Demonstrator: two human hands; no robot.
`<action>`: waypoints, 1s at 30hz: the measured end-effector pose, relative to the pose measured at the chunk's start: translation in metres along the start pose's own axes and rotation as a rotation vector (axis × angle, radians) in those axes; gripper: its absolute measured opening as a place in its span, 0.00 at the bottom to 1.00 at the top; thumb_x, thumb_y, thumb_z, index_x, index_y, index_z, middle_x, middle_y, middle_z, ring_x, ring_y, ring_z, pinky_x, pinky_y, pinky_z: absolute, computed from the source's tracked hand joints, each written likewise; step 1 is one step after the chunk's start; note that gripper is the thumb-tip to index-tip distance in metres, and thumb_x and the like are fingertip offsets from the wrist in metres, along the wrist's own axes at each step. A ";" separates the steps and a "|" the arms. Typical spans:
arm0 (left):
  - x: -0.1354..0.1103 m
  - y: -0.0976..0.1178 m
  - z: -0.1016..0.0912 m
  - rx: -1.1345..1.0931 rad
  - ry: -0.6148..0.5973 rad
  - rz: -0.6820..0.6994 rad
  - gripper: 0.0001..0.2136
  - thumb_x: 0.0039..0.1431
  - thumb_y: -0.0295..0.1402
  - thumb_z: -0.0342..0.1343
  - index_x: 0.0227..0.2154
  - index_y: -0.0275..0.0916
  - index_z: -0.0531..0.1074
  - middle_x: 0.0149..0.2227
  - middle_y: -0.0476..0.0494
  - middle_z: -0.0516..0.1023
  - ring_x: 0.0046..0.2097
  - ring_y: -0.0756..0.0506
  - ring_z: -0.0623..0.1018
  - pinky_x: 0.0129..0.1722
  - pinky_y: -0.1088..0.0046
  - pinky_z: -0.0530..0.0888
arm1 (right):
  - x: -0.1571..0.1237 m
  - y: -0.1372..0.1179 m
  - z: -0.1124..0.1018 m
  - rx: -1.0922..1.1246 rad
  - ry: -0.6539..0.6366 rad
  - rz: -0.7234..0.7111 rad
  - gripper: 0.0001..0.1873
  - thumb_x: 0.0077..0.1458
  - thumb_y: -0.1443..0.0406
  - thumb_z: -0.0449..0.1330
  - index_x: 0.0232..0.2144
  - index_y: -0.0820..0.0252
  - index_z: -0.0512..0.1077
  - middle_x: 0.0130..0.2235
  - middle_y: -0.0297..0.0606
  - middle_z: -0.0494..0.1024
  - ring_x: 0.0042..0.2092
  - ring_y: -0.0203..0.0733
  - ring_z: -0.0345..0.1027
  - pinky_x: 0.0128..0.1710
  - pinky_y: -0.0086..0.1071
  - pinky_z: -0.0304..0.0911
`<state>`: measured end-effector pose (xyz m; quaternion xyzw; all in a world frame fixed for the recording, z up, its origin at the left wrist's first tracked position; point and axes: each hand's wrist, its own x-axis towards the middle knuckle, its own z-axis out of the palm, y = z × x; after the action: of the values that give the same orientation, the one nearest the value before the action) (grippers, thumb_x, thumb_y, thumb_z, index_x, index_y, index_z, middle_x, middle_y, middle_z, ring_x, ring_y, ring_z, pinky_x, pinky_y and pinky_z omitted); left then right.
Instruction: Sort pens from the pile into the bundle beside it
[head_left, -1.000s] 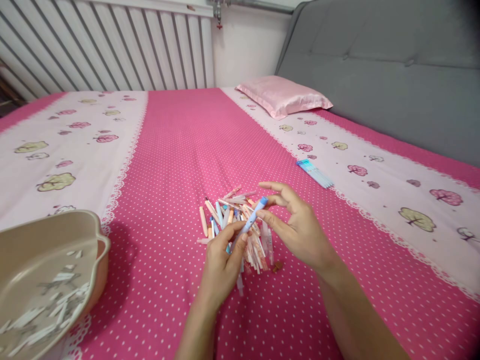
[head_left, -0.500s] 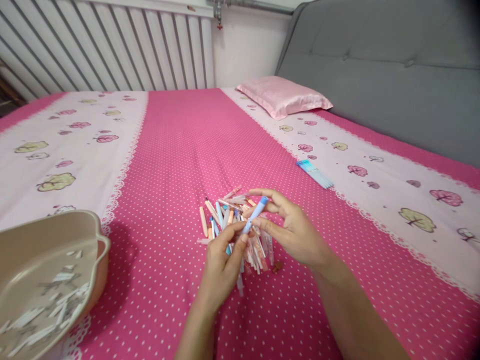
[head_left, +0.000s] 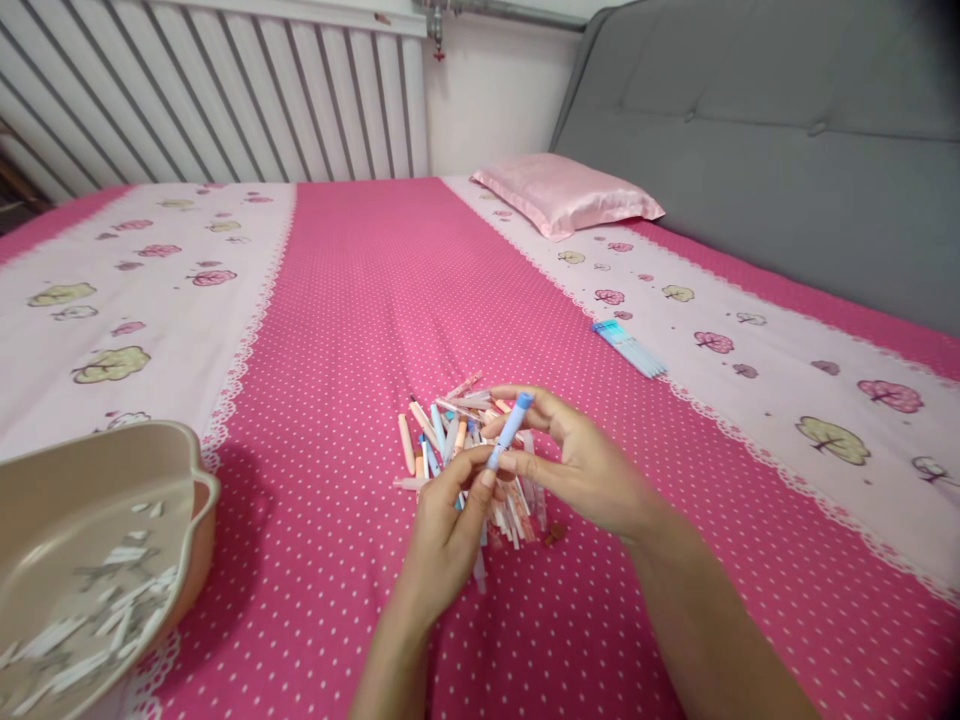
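Over a loose pile of pens and pen parts, a light blue pen part with a darker blue end is tilted upward between my hands. My left hand pinches its lower end between thumb and forefinger. My right hand is closed around it from the right, thumb against its lower part and fingers curled behind. Whether the piece is a whole pen or only a barrel I cannot tell. Beneath both hands lie pink, white, blue and orange pieces, partly hidden by my fingers.
A beige plastic basin with white and grey slips inside stands at the left. A pack of light blue pens lies to the right on the pink dotted bedspread. Farther back are a pink pillow and a grey headboard.
My right hand has shifted slightly left and down along the light blue pen part, its thumb now nearer my left fingertips. The pen part stands a little steeper.
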<state>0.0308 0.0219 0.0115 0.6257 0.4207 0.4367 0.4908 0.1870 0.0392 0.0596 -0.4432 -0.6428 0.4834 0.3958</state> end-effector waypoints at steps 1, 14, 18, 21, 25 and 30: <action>0.000 0.000 0.000 0.003 0.007 0.007 0.13 0.62 0.36 0.47 0.45 0.40 0.69 0.38 0.43 0.75 0.35 0.48 0.72 0.38 0.72 0.68 | 0.000 0.001 0.001 -0.012 0.017 0.000 0.24 0.51 0.68 0.58 0.51 0.51 0.61 0.51 0.39 0.71 0.52 0.42 0.66 0.49 0.40 0.65; 0.000 -0.002 0.000 -0.029 -0.028 0.004 0.12 0.62 0.35 0.46 0.45 0.38 0.68 0.37 0.44 0.74 0.35 0.49 0.72 0.37 0.73 0.68 | 0.004 0.003 0.003 0.158 0.043 0.078 0.22 0.48 0.71 0.60 0.47 0.55 0.65 0.43 0.37 0.76 0.45 0.40 0.71 0.46 0.36 0.66; -0.001 0.000 0.000 -0.058 -0.035 -0.022 0.12 0.62 0.36 0.46 0.44 0.37 0.69 0.32 0.47 0.73 0.35 0.49 0.72 0.37 0.73 0.67 | 0.002 -0.001 0.002 0.245 -0.010 0.125 0.23 0.50 0.69 0.60 0.50 0.55 0.65 0.46 0.39 0.76 0.48 0.43 0.70 0.47 0.38 0.66; -0.001 0.001 0.001 -0.059 -0.039 -0.025 0.11 0.62 0.36 0.46 0.42 0.37 0.69 0.31 0.47 0.72 0.35 0.49 0.72 0.37 0.73 0.67 | 0.002 -0.003 0.000 0.277 -0.045 0.135 0.23 0.51 0.69 0.59 0.51 0.55 0.64 0.48 0.39 0.75 0.50 0.44 0.68 0.48 0.39 0.66; -0.001 -0.001 0.001 -0.064 -0.046 -0.026 0.11 0.62 0.36 0.46 0.42 0.36 0.69 0.31 0.46 0.73 0.35 0.48 0.72 0.37 0.72 0.67 | 0.002 -0.003 -0.001 0.263 -0.059 0.127 0.24 0.51 0.71 0.58 0.51 0.55 0.65 0.47 0.39 0.75 0.52 0.44 0.67 0.48 0.39 0.65; -0.001 -0.002 0.001 -0.045 -0.041 -0.018 0.12 0.62 0.36 0.47 0.43 0.36 0.69 0.30 0.46 0.73 0.34 0.49 0.72 0.36 0.72 0.68 | 0.002 0.001 0.000 0.194 -0.008 0.128 0.24 0.49 0.67 0.61 0.50 0.53 0.66 0.41 0.36 0.77 0.45 0.43 0.71 0.44 0.39 0.68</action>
<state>0.0317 0.0212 0.0098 0.6195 0.4061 0.4286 0.5173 0.1869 0.0417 0.0591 -0.4411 -0.5649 0.5694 0.4026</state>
